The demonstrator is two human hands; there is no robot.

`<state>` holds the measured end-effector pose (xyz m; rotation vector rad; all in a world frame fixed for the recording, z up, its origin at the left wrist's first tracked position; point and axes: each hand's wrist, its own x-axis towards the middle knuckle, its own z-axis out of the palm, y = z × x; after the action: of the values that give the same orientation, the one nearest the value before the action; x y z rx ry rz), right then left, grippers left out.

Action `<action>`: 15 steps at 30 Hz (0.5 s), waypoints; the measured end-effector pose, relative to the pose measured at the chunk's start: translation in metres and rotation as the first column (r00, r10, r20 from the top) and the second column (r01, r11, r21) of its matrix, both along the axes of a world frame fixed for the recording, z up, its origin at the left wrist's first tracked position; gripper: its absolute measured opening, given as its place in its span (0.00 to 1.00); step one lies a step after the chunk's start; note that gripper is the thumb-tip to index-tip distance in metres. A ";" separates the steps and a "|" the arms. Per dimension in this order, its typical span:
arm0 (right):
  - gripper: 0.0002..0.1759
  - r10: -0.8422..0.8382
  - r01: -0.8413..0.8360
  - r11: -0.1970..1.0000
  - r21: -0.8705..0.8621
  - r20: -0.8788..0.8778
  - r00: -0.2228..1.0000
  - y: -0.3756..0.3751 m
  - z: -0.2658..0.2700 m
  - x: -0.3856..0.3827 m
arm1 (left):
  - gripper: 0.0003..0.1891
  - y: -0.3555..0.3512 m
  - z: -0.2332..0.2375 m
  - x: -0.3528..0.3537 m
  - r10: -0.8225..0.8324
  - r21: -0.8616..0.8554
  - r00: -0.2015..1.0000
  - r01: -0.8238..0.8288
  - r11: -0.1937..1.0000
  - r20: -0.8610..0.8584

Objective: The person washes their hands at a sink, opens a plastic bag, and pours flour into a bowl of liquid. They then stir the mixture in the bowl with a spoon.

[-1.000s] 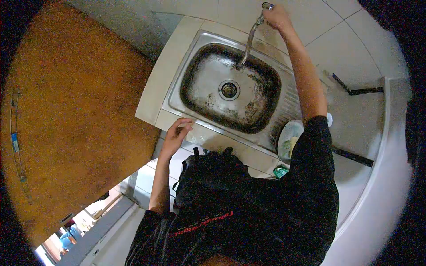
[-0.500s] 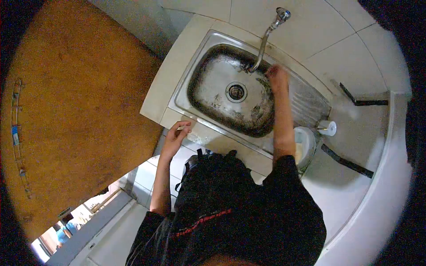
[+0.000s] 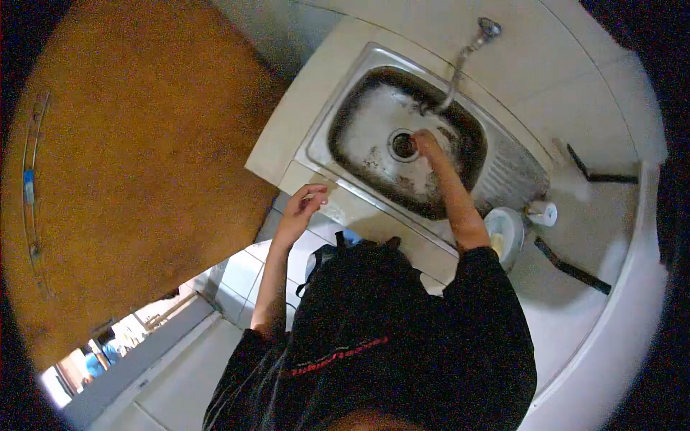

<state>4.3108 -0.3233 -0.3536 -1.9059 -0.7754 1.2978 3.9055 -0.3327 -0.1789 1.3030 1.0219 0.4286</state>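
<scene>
A steel sink (image 3: 316, 147) with dark grime around its basin is set in a pale counter. Over the drain (image 3: 402, 146), in the bottom of the basin, is my right hand (image 3: 425, 146). Its fingers are bunched together, and what they hold, if anything, is too small to make out. The faucet (image 3: 456, 79) curves down from the wall above that hand. My left hand (image 3: 306, 205) hovers at the front edge of the counter with its fingers curled and the fingertips near each other; whether something is between them is unclear.
A brown wooden door (image 3: 158, 158) fills the left side. Right of the basin lie the ridged drainboard (image 3: 512, 176), a white round container (image 3: 510, 233) and a white cylindrical item (image 3: 543, 213). Black strips (image 3: 571, 269) mark the pale surface at the right.
My right hand has moved from the basin's upper right side down and left to the drain. The view has shifted, so the sink appears farther right. My left hand keeps its curled pose.
</scene>
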 end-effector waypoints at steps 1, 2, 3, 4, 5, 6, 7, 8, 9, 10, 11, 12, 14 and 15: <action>0.10 0.155 -0.157 0.988 0.013 0.103 0.983 -0.005 0.006 -0.009 | 0.18 -0.001 0.001 -0.007 0.015 -0.005 0.999 -0.015 1.000 0.028; 0.17 0.287 -0.297 0.954 0.038 0.164 0.944 -0.008 0.021 -0.014 | 0.18 0.000 -0.005 -0.017 -0.027 0.034 0.999 0.026 0.999 0.018; 0.23 0.414 -0.436 0.898 0.057 0.225 0.882 -0.009 0.050 -0.023 | 0.18 -0.002 -0.001 -0.026 0.018 0.039 1.000 -0.018 0.999 0.012; 0.24 0.425 -0.465 0.843 0.271 0.195 0.884 -0.010 0.102 -0.038 | 0.18 -0.005 0.005 -0.032 0.063 -0.017 0.997 -0.062 0.998 0.036; 0.25 0.445 -0.463 0.750 0.472 0.158 0.881 -0.011 0.163 -0.052 | 0.18 -0.009 0.008 -0.040 0.112 -0.073 0.992 -0.107 0.992 0.061; 0.23 0.380 -0.324 0.789 0.522 0.000 0.925 -0.008 0.221 -0.073 | 0.17 -0.012 0.004 -0.053 0.115 0.026 0.991 -0.117 0.993 0.062; 0.22 0.310 -0.180 0.825 0.536 -0.162 0.937 -0.007 0.253 -0.097 | 0.17 -0.020 0.007 -0.065 0.173 0.025 0.983 -0.175 0.984 0.058; 0.22 0.364 -0.228 0.812 0.537 -0.161 0.917 -0.006 0.251 -0.111 | 0.17 -0.026 0.014 -0.076 0.224 -0.008 0.969 -0.224 0.974 0.105; 0.23 0.411 -0.129 0.801 0.585 -0.380 0.829 -0.001 0.245 -0.112 | 0.16 -0.032 0.020 -0.087 0.274 -0.038 0.949 -0.272 0.962 0.158; 0.25 0.444 -0.023 0.804 0.594 -0.574 0.688 0.007 0.232 -0.105 | 0.16 -0.039 0.021 -0.099 0.308 -0.020 0.935 -0.310 0.951 0.176; 0.22 0.506 -0.495 0.730 0.471 0.114 0.855 0.019 0.135 -0.082 | 0.16 -0.046 0.019 -0.114 0.360 -0.019 0.915 -0.363 0.932 0.184; 0.20 0.504 -0.761 0.647 0.047 0.722 0.473 0.031 0.039 -0.058 | 0.16 -0.053 0.013 -0.127 0.409 -0.039 0.893 -0.409 0.912 0.189; 0.18 0.389 -0.686 0.712 -0.151 0.898 0.207 -0.005 0.113 -0.150 | 0.16 -0.070 0.009 -0.154 0.511 -0.064 0.830 -0.510 0.858 0.226; 0.17 0.376 -0.712 0.696 -0.091 0.891 0.253 -0.012 0.127 -0.186 | 0.15 -0.081 0.008 -0.169 0.554 -0.055 0.802 -0.557 0.828 0.224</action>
<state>4.1251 -0.3350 -0.2267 -1.9747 -2.2520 0.2760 3.7366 -0.4142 -0.1709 0.9126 1.1952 1.0166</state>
